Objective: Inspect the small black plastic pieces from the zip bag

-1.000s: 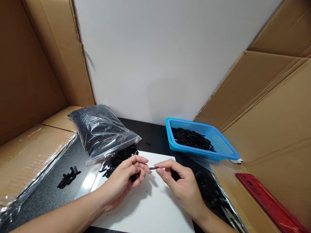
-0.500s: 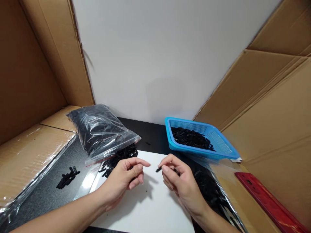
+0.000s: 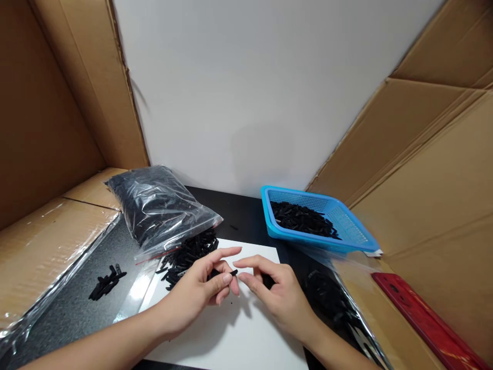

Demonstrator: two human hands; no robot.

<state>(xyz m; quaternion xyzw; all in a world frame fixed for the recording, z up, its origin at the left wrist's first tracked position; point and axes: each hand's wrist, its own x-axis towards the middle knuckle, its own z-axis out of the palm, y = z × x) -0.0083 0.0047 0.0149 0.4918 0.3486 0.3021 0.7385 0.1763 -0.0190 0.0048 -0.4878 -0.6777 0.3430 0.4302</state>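
My left hand [image 3: 200, 290] and my right hand [image 3: 275, 295] meet over a white sheet [image 3: 239, 339] on the black table. Their fingertips touch at a small black plastic piece [image 3: 232, 273], pinched between them. More black pieces show in the curl of each palm. A pile of loose black pieces [image 3: 188, 254] spills from a clear zip bag [image 3: 159, 208] just left of my left hand.
A blue mesh basket [image 3: 346, 226] holding black pieces stands at the right rear. A few black pieces [image 3: 106, 282] lie on the table at left. A clear plastic bag [image 3: 339, 303] and a red bar [image 3: 423, 318] lie to the right. Cardboard walls stand on both sides.
My hands had drawn apart half a second ago, the right one holding the piece; now they have come together again and the fingertips touch at the piece.
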